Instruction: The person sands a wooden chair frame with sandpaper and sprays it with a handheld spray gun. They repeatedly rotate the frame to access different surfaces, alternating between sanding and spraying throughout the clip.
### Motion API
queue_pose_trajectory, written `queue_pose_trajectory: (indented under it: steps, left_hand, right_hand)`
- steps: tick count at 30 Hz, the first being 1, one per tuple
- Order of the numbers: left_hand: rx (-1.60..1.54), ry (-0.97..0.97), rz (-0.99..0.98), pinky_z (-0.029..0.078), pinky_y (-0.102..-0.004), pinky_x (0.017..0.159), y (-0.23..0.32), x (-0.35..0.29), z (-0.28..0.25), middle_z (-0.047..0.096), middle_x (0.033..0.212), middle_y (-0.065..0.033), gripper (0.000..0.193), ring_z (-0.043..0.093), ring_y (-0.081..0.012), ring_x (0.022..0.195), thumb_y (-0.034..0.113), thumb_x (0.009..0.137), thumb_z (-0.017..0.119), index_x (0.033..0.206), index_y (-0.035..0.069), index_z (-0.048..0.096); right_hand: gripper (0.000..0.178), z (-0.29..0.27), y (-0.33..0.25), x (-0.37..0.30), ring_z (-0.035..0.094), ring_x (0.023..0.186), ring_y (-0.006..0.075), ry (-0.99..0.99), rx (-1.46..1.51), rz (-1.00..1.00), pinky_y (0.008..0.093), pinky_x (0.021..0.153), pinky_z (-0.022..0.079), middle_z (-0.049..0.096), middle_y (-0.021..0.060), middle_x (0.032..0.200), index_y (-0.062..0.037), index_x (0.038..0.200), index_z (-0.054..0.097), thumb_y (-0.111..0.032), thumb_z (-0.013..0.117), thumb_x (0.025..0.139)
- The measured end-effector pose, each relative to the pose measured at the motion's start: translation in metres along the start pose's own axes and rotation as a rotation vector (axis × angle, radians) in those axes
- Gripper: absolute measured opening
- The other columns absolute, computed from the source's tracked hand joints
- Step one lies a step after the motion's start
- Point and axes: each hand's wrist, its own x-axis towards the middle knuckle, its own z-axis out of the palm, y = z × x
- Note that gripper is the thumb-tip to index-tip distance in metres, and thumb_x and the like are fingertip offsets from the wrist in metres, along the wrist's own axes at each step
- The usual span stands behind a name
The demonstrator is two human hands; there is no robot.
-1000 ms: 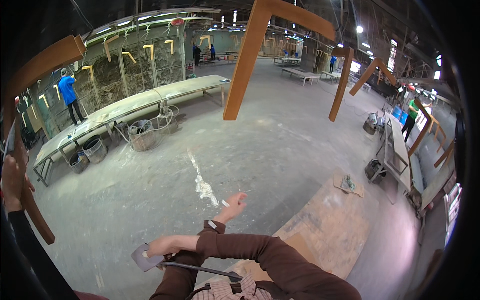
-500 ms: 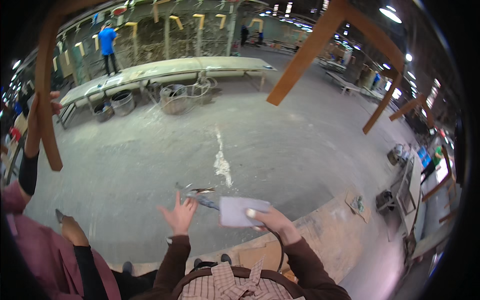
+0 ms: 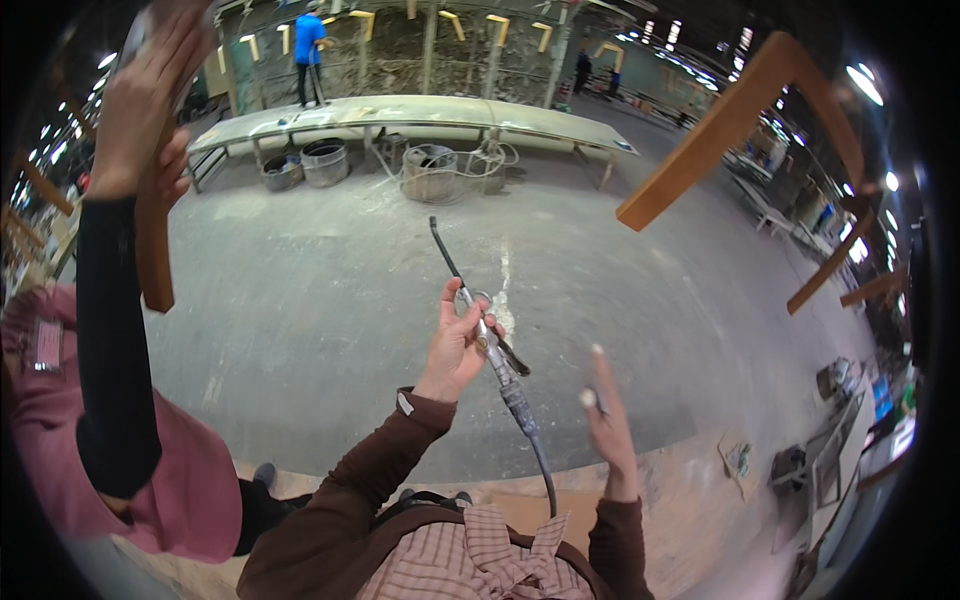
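My left hand point(image 3: 455, 345) is closed around the metal body of an air blow gun point(image 3: 487, 340). Its thin bent nozzle points away and slightly left, and a grey hose point(image 3: 540, 455) runs from its lower end toward my waist. My right hand point(image 3: 612, 425) is raised to the right of the hose, apart from the gun. It is smeared by motion and seen edge-on, with fingers stretched upward and white coverings on a fingertip and the thumb. Whether something thin lies between thumb and fingers I cannot make out.
At left, a co-worker in a pink apron point(image 3: 190, 470) reaches up to a hanging brown wooden piece point(image 3: 155, 265). Another angled wooden piece point(image 3: 720, 130) hangs at upper right. A long table point(image 3: 400, 112) stands beyond, with buckets point(image 3: 325, 162) below. Cardboard point(image 3: 735, 455) lies at right.
My left hand has gone from spread fingers to gripping the blow gun. My right hand has turned edge-on and moved right; the pale flat pad it held no longer shows. The view has shifted left.
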Motion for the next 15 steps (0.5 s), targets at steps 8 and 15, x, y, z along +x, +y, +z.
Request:
queue_pose_trajectory:
  steps: [8, 15]
  left_hand:
    - [0.4, -0.133, -0.098, 0.047, -0.0278, 0.075, -0.04, -0.012, 0.08, 0.054, 0.096, -0.0049, 0.044, 0.054, -0.0119, 0.085, 0.001, 0.09, 0.056, 0.125, 0.017, 0.034]
    - [0.513, -0.393, -0.107, 0.046, -0.0272, 0.077, -0.09, 0.021, 0.126, 0.057, 0.094, -0.0057, 0.046, 0.055, -0.0131, 0.088, 0.001, 0.088, 0.06, 0.123, 0.015, 0.033]
  right_hand:
    - [0.07, 0.02, -0.045, 0.037, 0.053, 0.115, 0.0364, -0.092, 0.191, 0.145, 0.0407, 0.094, 0.042, 0.05, 0.0232, 0.125, -0.0004, 0.14, 0.026, -0.014, 0.061, 0.081]
    - [0.065, -0.029, -0.016, 0.015, 0.055, 0.102, 0.0249, 0.112, 0.324, 0.095, 0.0351, 0.089, 0.043, 0.053, 0.0138, 0.116, -0.0009, 0.14, 0.028, -0.021, 0.06, 0.087]
